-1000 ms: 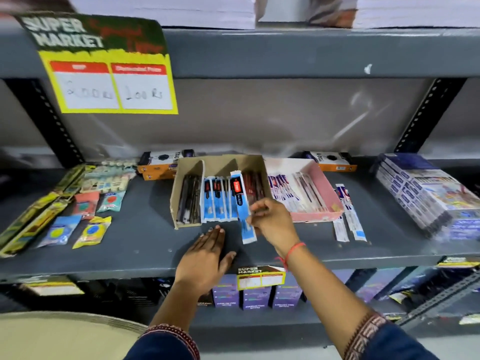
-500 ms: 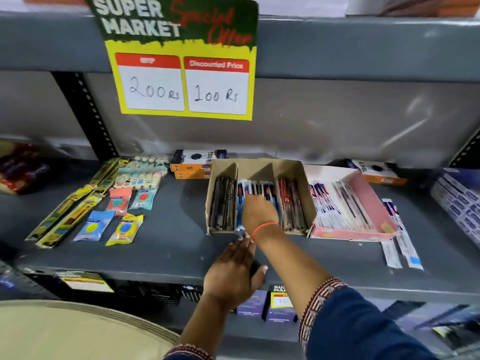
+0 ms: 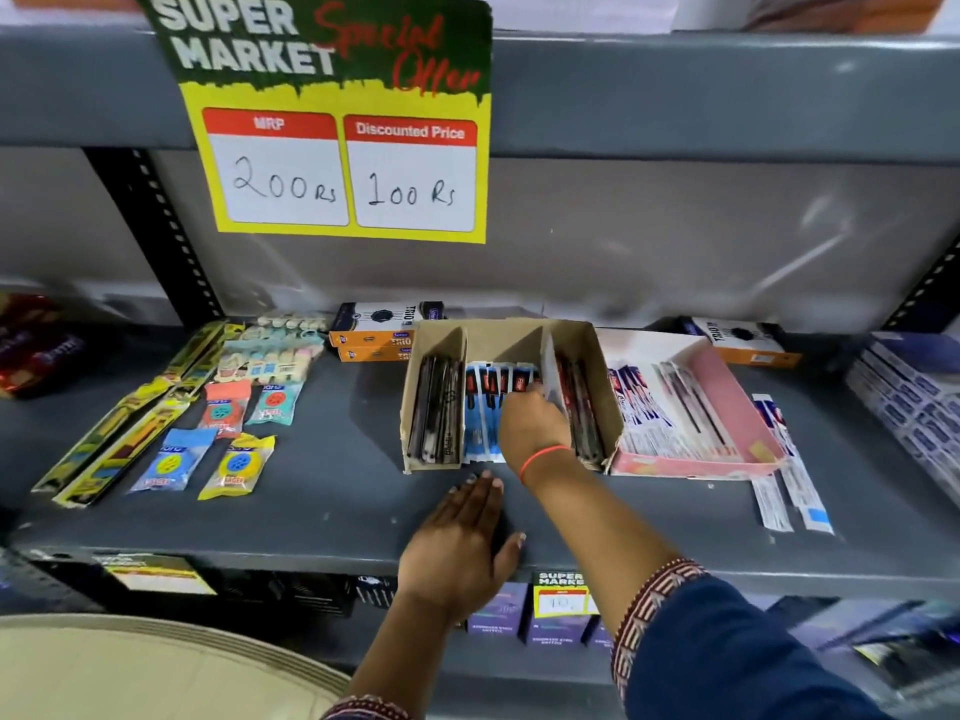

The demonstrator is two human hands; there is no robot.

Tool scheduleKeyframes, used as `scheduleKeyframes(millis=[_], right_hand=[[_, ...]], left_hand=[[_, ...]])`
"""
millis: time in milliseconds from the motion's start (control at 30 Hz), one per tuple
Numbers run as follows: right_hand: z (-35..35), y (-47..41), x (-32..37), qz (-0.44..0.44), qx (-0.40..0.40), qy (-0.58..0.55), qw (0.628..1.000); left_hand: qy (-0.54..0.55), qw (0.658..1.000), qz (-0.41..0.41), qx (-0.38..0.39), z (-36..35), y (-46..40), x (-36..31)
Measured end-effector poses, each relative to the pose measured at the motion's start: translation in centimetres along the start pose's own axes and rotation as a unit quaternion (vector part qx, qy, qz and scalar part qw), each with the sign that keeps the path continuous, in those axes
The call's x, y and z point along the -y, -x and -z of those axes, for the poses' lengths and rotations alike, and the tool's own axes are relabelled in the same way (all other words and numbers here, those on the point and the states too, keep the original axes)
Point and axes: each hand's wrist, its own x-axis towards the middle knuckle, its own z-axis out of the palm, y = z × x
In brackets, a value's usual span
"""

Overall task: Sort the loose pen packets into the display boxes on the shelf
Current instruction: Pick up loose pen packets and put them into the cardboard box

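Observation:
A brown cardboard display box (image 3: 514, 336) with three compartments stands on the grey shelf (image 3: 332, 511). Black pens (image 3: 435, 407) fill its left slot, blue pen packets (image 3: 479, 413) the middle slot, red pens (image 3: 583, 402) the right. My right hand (image 3: 532, 428) reaches into the middle slot, fingers closed on the top of a blue packet among the others. My left hand (image 3: 462, 537) lies flat on the shelf just in front of the box, fingers apart, holding nothing. A pink display box (image 3: 727, 392) with more packets sits to the right. Two loose pen packets (image 3: 789, 480) lie beside it.
Sharpener and eraser packs (image 3: 234, 433) and long yellow packs (image 3: 119, 433) cover the shelf's left part. Orange boxes (image 3: 374, 337) stand behind the brown box. Stacked blue boxes (image 3: 909, 392) sit at the far right. A price sign (image 3: 337, 127) hangs from the shelf above.
My right hand carried the blue packet from the box's front edge into the middle slot. The camera view shifted left and closer. My left hand stayed flat on the shelf.

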Motion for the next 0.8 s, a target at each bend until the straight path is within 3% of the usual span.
scheduleKeyframes(millis=[200,333,467,600,700,800], right_hand=[[1.7,3.6,-2.6,0.020,-0.120,-0.104,0.987],[2.8,5.0,-7.9,-0.081,-0.229,-0.210,0.947],[2.8,5.4,-14.8,-0.189,-0.292,-0.207,0.914],[1.9,6.6,-21.4,-0.302,-0.270,-0.201,0.892],[1.3,6.9,-24.6,-0.339,-0.167,-0.202,0.904],[1.2,6.3,-26.3,-0.322,-0.091,-0.189,0.923]], left_hand=[[-0.006,1.000,0.019,-0.011,-0.3,-0.1,0.0],[-0.024,0.999,0.036,-0.005,0.3,-0.2,-1.4],[-0.027,0.999,0.013,0.014,0.3,-1.0,-4.2],[-0.061,0.997,-0.052,0.016,-0.5,-2.2,-8.6],[-0.064,0.994,-0.076,0.047,-1.4,-3.3,-11.7],[-0.045,0.991,-0.098,0.083,-1.7,-4.7,-13.8]])
